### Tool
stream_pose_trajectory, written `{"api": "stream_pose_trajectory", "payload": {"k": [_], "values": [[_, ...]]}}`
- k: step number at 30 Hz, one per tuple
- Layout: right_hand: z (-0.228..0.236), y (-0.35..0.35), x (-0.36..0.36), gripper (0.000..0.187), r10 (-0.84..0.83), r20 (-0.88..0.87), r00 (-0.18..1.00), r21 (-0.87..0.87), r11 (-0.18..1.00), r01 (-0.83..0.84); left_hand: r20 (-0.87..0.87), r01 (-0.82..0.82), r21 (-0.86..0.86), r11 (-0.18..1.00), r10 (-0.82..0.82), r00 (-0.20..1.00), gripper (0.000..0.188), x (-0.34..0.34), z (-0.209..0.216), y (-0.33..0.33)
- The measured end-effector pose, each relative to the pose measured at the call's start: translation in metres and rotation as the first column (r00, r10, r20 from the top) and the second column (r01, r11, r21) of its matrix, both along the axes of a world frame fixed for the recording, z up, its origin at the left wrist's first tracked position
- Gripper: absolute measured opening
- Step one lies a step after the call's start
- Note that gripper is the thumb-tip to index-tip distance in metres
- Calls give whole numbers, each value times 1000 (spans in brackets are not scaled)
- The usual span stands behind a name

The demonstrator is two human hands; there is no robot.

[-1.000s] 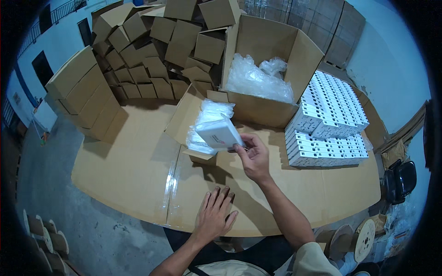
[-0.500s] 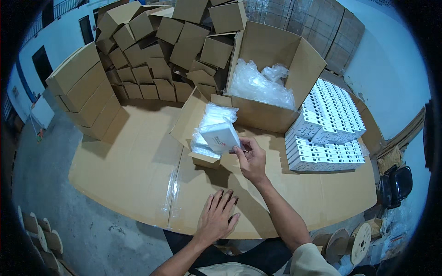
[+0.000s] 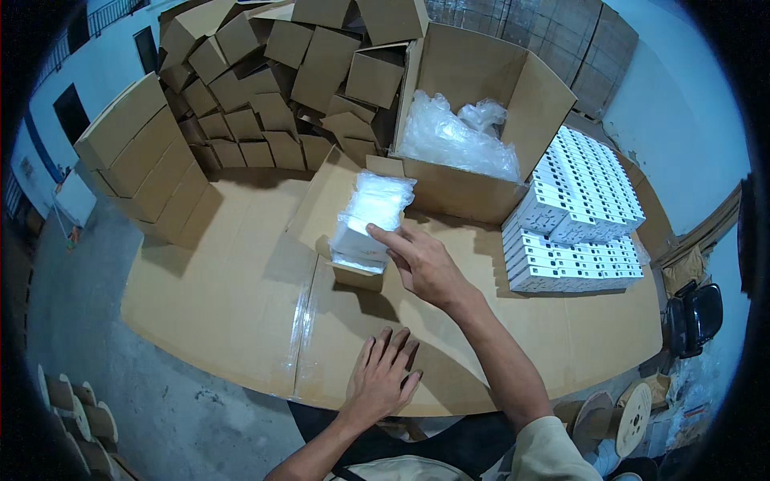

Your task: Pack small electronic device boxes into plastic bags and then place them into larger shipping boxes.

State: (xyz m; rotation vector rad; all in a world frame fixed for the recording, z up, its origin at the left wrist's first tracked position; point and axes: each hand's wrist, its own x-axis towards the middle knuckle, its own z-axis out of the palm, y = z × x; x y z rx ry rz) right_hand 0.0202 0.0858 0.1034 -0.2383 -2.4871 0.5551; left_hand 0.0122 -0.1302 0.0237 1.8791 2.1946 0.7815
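Observation:
In the middle of the table stands a small open cardboard box [image 3: 359, 278], one flap raised at its far left. Bubble-wrapped packets [image 3: 383, 196] fill its far part. A flat white packet [image 3: 353, 240] lies in its near part, partly behind my fingers. Over the box's right side is my right hand [image 3: 429, 268], index finger stretched out to the white packet and the other fingers bent beneath; it grips nothing that I can see. My left hand [image 3: 378, 377] rests flat on the cardboard tabletop [image 3: 241, 321] near the front edge, fingers apart and holding nothing.
Behind the small box is a large open carton [image 3: 465, 192] with clear plastic wrap [image 3: 457, 140]. To the right stand stacked white boxes [image 3: 573, 220]. At the left is a stack of brown boxes [image 3: 148, 164]; many open cartons [image 3: 273, 120] are piled at the back.
My right hand has moved left over the small box, and the white packet it held now lies in the box. The left hand stays put. The view has shifted slightly.

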Motion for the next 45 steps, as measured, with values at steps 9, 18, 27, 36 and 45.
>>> {"api": "stream_pose_trajectory", "payload": {"k": [9, 18, 27, 36, 45], "values": [[-2, 1, -6, 61, 43, 297, 954, -48, 998, -30, 16, 6, 4, 1000, -6, 1000, 56, 1, -2, -2], [-28, 11, -5, 67, 236, 214, 948, 4, 970, -242, -23, -1, 6, 1000, 1, 1000, 53, 1, -6, 0], [-48, 10, -9, 87, 230, 274, 934, 160, 947, -280, 1, 14, 21, 1000, -14, 1000, 55, 3, -5, -3], [9, 8, 61, 106, 24, -96, 995, -47, 998, -29, 520, -297, 155, 942, 178, 835, 89, -1, -15, 12], [-18, -25, 168, 102, -151, 28, 988, -184, 971, 154, 585, -765, 425, 484, 498, 640, 132, -37, -9, 107]]}}
